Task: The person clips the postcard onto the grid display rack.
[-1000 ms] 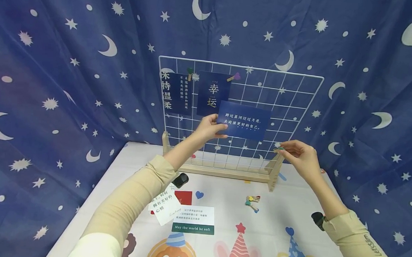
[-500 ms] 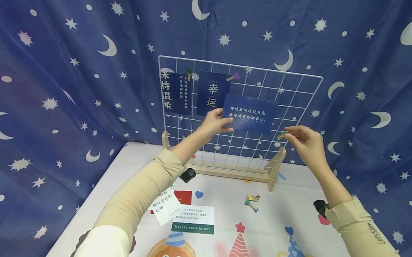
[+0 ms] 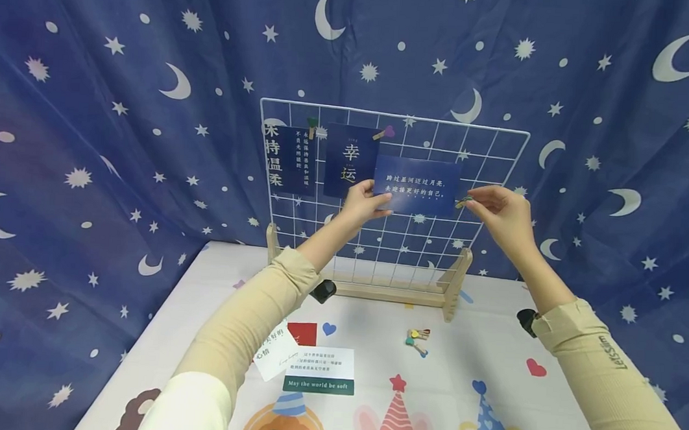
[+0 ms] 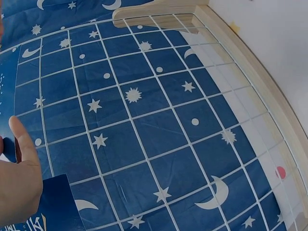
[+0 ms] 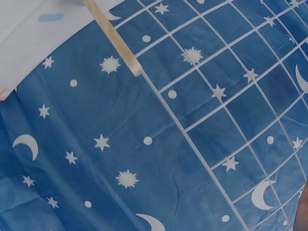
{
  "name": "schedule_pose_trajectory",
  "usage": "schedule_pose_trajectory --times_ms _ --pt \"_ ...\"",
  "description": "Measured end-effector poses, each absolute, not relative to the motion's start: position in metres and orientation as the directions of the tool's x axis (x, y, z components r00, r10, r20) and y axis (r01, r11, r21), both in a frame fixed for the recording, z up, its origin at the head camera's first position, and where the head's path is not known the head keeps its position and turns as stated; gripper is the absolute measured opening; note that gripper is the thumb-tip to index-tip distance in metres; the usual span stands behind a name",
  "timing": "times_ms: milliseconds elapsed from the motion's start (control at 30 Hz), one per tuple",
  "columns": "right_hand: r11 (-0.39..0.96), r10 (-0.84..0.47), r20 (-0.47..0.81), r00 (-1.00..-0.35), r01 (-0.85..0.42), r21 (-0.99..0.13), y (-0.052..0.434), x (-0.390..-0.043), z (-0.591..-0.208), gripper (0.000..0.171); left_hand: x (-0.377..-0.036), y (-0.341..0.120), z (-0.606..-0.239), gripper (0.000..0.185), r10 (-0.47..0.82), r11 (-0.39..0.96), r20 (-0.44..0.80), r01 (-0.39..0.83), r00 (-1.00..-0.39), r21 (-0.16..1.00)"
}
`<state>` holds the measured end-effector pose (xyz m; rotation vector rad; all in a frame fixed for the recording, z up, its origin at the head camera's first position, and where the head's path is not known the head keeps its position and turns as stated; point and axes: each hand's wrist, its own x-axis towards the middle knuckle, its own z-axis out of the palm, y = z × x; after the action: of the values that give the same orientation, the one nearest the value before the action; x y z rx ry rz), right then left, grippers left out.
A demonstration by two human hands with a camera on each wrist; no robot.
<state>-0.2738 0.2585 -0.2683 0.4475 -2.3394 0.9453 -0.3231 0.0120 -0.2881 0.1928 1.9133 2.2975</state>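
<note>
Below the fingers spreads a white printed surface (image 3: pixel 374 320), and beyond them a blue moon-and-star curtain (image 3: pixel 424 24) backs one white wire grid (image 3: pixel 396 115) on a wooden stand (image 3: pixel 456 286). The left hand (image 3: pixel 359 204) pinches the left edge of one blue card (image 3: pixel 417 186) before the grid, while the right hand (image 3: pixel 505 217) pinches one small green-topped clip (image 3: pixel 464 202) by its right edge. Left of the left fingers hang two clipped cards (image 3: pixel 291 160), the nearer partly hidden by them; below lie one red card (image 3: pixel 302 333), at least two pale cards (image 3: pixel 319 369), one partly behind the left sleeve (image 3: pixel 258 308), and bunched clips (image 3: pixel 414 342), hard to count.
</note>
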Motion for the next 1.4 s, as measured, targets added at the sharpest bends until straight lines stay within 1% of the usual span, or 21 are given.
schedule_pose_trajectory --times_ms 100,267,500,567,700,900,1100,1267,1400 --pt "0.697 -0.069 0.621 -0.781 -0.483 -0.53 0.258 -0.279 -0.263 0.024 -0.326 0.015 -0.289 0.059 0.174 -0.178 0.007 -0.024 -0.985 0.984" --pt "0.7 -0.008 0.619 -0.786 -0.446 -0.557 0.257 -0.288 -0.254 0.023 -0.33 0.021 -0.289 0.063 0.153 -0.17 0.045 0.019 -0.987 0.985" --pt "0.713 0.045 0.623 -0.781 -0.411 -0.567 0.255 -0.3 -0.237 0.024 -0.334 0.029 -0.287 0.065 0.132 -0.184 0.065 0.04 -0.989 0.982" --pt "0.707 0.067 0.622 -0.78 -0.403 -0.581 0.253 -0.303 -0.232 0.023 -0.336 0.03 -0.287 0.064 0.125 -0.194 0.077 0.051 -0.989 0.98" --pt "0.694 0.104 0.619 -0.779 -0.388 -0.606 0.252 -0.307 -0.222 0.023 -0.338 0.032 -0.288 0.06 0.107 -0.165 0.132 0.113 -0.985 0.98" --pt "0.705 0.138 0.632 -0.762 -0.373 -0.603 0.248 -0.317 -0.21 0.022 -0.341 0.033 -0.29 0.055 0.057 -0.118 0.211 0.204 -0.976 0.972" --pt "0.766 0.16 0.634 -0.756 -0.31 -0.563 0.243 -0.323 -0.201 0.021 -0.343 0.039 -0.292 0.046 0.014 -0.129 0.229 0.225 -0.973 0.966" --pt "0.764 0.162 0.604 -0.781 -0.288 -0.577 0.239 -0.327 -0.197 0.022 -0.346 0.042 -0.293 0.047 -0.024 -0.162 0.219 0.22 -0.975 0.962" --pt "0.758 0.184 0.601 -0.778 -0.277 -0.59 0.239 -0.33 -0.196 0.021 -0.348 0.045 -0.292 0.039 -0.041 -0.17 0.228 0.232 -0.973 0.958"
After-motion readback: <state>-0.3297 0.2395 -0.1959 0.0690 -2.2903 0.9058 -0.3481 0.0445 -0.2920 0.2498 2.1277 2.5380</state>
